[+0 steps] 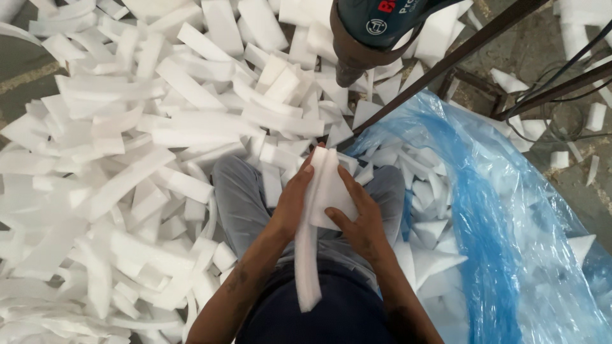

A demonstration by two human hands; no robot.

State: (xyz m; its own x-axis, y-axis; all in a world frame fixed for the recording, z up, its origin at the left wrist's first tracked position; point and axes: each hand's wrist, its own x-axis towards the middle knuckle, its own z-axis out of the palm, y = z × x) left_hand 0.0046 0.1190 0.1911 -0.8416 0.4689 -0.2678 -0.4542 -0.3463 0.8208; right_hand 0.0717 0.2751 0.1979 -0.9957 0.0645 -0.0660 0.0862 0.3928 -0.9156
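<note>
A long white foam strip (319, 210) stood upright over the lap, clamped between the left hand (292, 202) and right hand (357, 213). Little seemed bagged: the blue plastic bag (503, 210) at right held some pieces (mostly far-side), while the foam scrap heap (127, 159) crowded left. A power drill (376, 32) hung overhead, leaving tight room.
</note>
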